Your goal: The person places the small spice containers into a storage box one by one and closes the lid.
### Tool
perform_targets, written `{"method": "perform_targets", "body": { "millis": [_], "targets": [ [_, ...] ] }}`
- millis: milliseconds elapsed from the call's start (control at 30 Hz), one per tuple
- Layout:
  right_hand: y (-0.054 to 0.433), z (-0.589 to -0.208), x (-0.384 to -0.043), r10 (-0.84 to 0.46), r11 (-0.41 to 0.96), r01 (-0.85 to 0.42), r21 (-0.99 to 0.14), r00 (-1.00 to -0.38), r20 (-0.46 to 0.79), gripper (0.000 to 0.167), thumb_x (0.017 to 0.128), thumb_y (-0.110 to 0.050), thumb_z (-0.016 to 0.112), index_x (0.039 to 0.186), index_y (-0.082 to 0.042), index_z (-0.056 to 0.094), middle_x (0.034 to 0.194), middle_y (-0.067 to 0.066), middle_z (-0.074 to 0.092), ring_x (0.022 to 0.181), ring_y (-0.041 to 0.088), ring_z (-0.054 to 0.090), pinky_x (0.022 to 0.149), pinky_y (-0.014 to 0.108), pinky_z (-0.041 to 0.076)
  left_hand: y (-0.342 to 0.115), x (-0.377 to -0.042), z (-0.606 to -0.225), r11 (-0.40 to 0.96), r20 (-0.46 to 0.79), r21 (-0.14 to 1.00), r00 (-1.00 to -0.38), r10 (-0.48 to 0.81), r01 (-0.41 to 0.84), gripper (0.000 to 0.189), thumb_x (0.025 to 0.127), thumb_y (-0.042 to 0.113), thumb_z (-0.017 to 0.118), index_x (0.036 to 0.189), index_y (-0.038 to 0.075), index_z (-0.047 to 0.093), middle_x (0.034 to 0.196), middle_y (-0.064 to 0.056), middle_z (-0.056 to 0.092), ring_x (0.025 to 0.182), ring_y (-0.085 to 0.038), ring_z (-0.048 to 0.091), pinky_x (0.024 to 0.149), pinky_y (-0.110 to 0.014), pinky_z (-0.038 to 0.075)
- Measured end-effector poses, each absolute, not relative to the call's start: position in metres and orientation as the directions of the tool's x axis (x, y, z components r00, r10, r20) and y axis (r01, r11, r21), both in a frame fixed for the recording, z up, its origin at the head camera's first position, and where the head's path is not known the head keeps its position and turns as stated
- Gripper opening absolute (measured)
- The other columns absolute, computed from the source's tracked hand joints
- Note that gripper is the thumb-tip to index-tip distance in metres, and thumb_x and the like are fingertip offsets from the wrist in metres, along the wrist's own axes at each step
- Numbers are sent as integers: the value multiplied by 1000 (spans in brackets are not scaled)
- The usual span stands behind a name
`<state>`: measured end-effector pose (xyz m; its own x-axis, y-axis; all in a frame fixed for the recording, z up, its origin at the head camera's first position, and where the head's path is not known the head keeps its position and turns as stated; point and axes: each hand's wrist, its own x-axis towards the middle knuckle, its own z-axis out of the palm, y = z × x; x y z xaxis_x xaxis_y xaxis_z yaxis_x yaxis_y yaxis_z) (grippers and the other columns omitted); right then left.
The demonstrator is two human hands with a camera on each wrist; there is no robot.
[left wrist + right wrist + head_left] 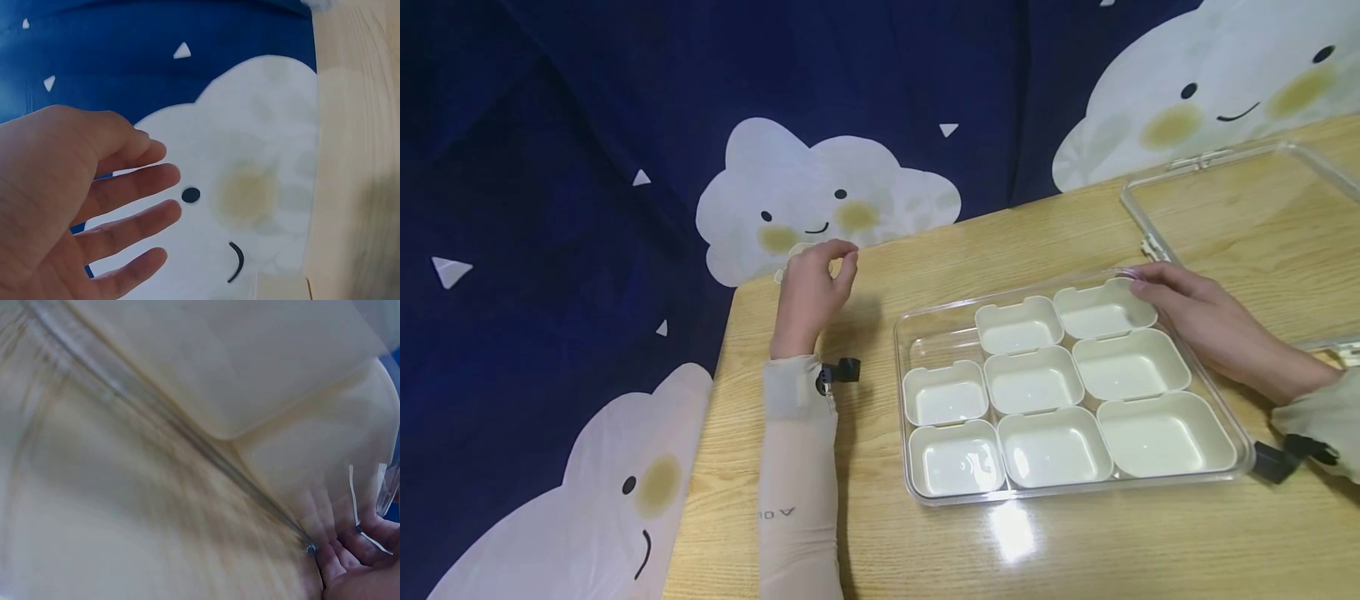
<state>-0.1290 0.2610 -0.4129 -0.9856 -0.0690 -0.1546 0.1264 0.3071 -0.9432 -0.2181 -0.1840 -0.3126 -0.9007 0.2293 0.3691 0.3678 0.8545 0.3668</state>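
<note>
A clear plastic case (pixel 1060 492) on the table holds several cream cups (pixel 1033 381) in rows, with a bare space at its far left corner. My right hand (pixel 1213 325) grips the far right of the case, thumb over the rim by a corner cup and fingers outside the wall. Those fingers (pixel 331 559) show against the clear wall in the right wrist view. Over the table's far left corner, my left hand (pixel 812 287) has loosely bent, parted fingers (pixel 140 181) with nothing between them. A cream piece (pixel 800 248) shows partly behind it, mostly hidden.
A clear lid (pixel 1142 221) with white clips lies at the back right of the wooden table (pixel 955 550). Behind and to the left hangs a dark blue curtain (pixel 587 100) with white smiling clouds. The table's left edge runs beside the left forearm.
</note>
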Motion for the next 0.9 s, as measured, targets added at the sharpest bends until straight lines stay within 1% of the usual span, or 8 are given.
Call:
{"method": "perform_targets", "body": {
  "millis": [67, 167, 200, 367, 567, 733, 900],
  "targets": [
    [261, -413, -129, -68, 305, 126, -944, -986, -154, 32, 109, -42, 48, 138, -29, 53, 107, -29, 66, 95, -6, 65, 76, 22, 58, -188, -221, -315, 860, 371, 370, -905, 209, 351, 28, 104, 23, 56, 118, 9, 77, 121, -10, 77, 101, -29, 74, 99, -45, 56],
    [261, -413, -129, -68, 294, 127, -947, -986, -153, 31, 109, -41, 48, 137, -29, 53, 107, -29, 66, 95, -6, 65, 76, 22, 58, -194, -223, -318, 863, 372, 382, -910, 183, 330, 29, 104, 23, 57, 119, 8, 76, 123, -10, 77, 114, -31, 71, 103, -46, 54],
    [261, -413, -129, -68, 291, 127, -948, -986, -153, 31, 109, -41, 48, 137, -29, 53, 107, -29, 66, 95, -6, 65, 76, 21, 58, -196, -224, -319, 865, 374, 383, -911, 175, 324, 28, 104, 22, 57, 119, 8, 76, 123, -11, 76, 122, -30, 69, 105, -46, 53],
    [261, -413, -129, -69, 299, 128, -946, -985, -155, 32, 109, -42, 48, 138, -30, 53, 108, -30, 65, 95, -7, 65, 76, 22, 58, -205, -227, -323, 867, 373, 404, -918, 134, 291, 30, 103, 21, 57, 125, 8, 73, 130, -12, 74, 127, -33, 66, 110, -48, 50],
    [261, -413, -129, -72, 288, 129, -949, -985, -156, 31, 109, -40, 47, 138, -29, 52, 108, -28, 66, 95, -6, 65, 76, 22, 58, -216, -233, -333, 868, 330, 442, -941, 76, 225, 39, 102, 22, 59, 138, 7, 63, 137, -15, 69, 132, -36, 60, 115, -50, 44],
    [262, -414, -128, -72, 294, 130, -947, -985, -157, 32, 109, -41, 48, 138, -29, 52, 109, -29, 66, 95, -6, 65, 76, 22, 58, -222, -238, -343, 869, 286, 459, -957, 49, 182, 48, 102, 24, 59, 146, 8, 55, 141, -18, 65, 135, -40, 56, 116, -52, 42],
    [262, -415, -130, -76, 275, 128, -953, -985, -154, 32, 109, -39, 48, 139, -29, 52, 113, -30, 64, 98, -7, 65, 77, 21, 58, -227, -244, -351, 869, 261, 465, -964, 45, 167, 51, 102, 24, 60, 149, 7, 50, 143, -20, 62, 133, -41, 54, 115, -52, 42]
  ]
}}
